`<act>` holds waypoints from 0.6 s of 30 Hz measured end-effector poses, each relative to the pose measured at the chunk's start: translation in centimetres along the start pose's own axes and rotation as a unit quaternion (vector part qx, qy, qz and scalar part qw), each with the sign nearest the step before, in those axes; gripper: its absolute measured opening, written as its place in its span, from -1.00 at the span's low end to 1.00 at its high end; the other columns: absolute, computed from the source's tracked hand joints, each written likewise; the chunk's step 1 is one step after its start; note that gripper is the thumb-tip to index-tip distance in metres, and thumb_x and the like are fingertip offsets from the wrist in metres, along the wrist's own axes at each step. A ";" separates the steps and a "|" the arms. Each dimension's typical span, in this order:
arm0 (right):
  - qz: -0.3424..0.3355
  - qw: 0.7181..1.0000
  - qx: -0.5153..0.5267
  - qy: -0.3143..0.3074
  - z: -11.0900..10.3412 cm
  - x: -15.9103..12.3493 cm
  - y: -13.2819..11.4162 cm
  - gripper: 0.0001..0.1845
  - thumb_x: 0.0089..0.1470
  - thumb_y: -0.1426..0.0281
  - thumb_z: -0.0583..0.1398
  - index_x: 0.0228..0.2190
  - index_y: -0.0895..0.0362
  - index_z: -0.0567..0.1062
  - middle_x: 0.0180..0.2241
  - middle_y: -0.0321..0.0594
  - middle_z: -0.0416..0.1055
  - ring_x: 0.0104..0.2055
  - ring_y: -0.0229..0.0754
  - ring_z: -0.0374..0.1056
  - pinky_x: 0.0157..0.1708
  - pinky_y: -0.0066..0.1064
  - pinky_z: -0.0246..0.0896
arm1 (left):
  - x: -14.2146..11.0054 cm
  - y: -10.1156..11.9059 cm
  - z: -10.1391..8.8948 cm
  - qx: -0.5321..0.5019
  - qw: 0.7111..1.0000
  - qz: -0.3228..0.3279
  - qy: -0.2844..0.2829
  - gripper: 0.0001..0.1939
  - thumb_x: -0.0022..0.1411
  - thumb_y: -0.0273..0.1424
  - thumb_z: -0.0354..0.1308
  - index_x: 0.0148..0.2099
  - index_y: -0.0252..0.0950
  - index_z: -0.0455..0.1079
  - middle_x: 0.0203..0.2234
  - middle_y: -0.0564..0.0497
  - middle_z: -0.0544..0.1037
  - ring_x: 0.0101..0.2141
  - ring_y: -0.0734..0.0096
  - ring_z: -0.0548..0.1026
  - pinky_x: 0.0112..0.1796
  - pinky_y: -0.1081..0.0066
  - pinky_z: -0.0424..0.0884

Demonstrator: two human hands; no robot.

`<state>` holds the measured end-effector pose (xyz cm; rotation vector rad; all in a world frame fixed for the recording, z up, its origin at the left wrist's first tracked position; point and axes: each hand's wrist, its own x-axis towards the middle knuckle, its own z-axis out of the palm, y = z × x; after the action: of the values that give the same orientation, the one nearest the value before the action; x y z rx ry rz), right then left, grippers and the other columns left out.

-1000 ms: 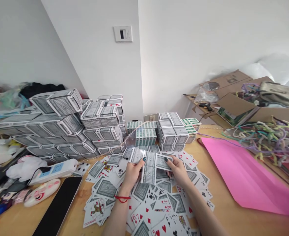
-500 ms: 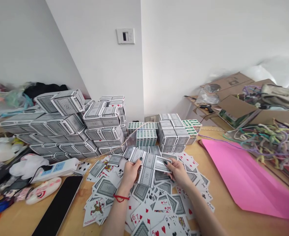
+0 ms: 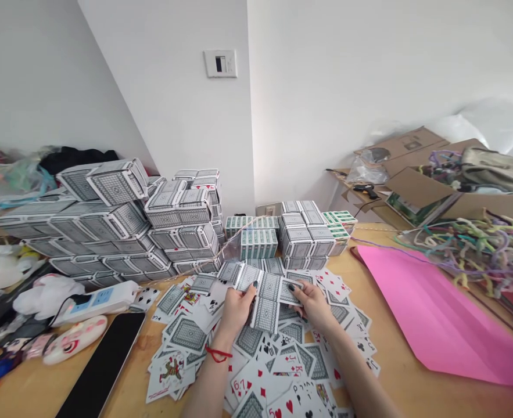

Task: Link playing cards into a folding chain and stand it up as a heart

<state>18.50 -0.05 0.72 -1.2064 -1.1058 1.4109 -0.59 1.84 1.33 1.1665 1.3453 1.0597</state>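
Above a spread of loose playing cards (image 3: 189,335), my two hands hold up a piece of joined playing cards (image 3: 265,313) with grey patterned backs showing. My left hand (image 3: 237,310) pinches its left part between thumb and fingers. At the right end, my right hand (image 3: 315,305) grips a card (image 3: 289,290) that sticks out sideways from the piece; some of its fingers are hidden underneath. Behind the hands stand blocks built of folded cards (image 3: 308,238), and green-and-white card boxes (image 3: 259,244).
Stacked card blocks (image 3: 117,223) rise at the back left. A black phone (image 3: 103,363), a white power strip (image 3: 99,302) and small toys lie at the left. To the right are a pink sheet (image 3: 439,313), tangled coloured cords (image 3: 478,247), a glue gun (image 3: 365,190) and an open cardboard box (image 3: 430,191).
Both hands and the joined cards have shifted slightly; the left hand moved a little to the right. The card in the right hand sits closer against the piece. The view has moved slightly.
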 end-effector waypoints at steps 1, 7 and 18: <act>-0.003 1.000 -0.001 -0.002 0.0 0.0 0.0 -0.63 -0.08 0.05 0.13 -0.53 0.12 0.28 -0.72 -0.40 0.31 -0.82 -0.42 -0.01 -0.83 -0.54 -0.24 | -0.1 0.1 0.1 -0.006 1.000 0.001 -0.004 -0.54 -0.05 -0.14 0.11 -0.74 -0.27 0.02 -0.81 0.17 0.07 -0.72 0.62 0.05 -0.68 0.52 -0.05; -0.001 1.000 0.010 -0.015 0.1 0.2 0.4 -0.65 -0.04 0.07 0.12 -0.49 0.10 0.24 -0.73 -0.42 0.30 -0.82 -0.42 0.00 -0.82 -0.56 -0.24 | -0.5 0.4 0.3 -0.015 1.000 0.003 -0.010 -0.54 -0.01 -0.18 0.10 -0.73 -0.25 -0.03 -0.81 0.18 0.02 -0.72 0.62 0.01 -0.68 0.51 -0.08; -0.001 0.999 0.016 -0.028 0.5 0.4 0.9 -0.63 -0.03 0.06 0.10 -0.54 0.09 0.19 -0.77 -0.46 0.23 -0.84 -0.44 -0.06 -0.84 -0.55 -0.28 | -0.5 -0.2 0.4 -0.043 0.999 0.011 -0.029 -0.60 -0.03 -0.15 0.13 -0.70 -0.30 0.18 -0.81 0.13 0.20 -0.70 0.55 0.16 -0.66 0.52 0.05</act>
<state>17.92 0.16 -0.18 -1.1495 -1.1189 1.4639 -0.25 1.37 1.19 1.1414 1.2320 1.0803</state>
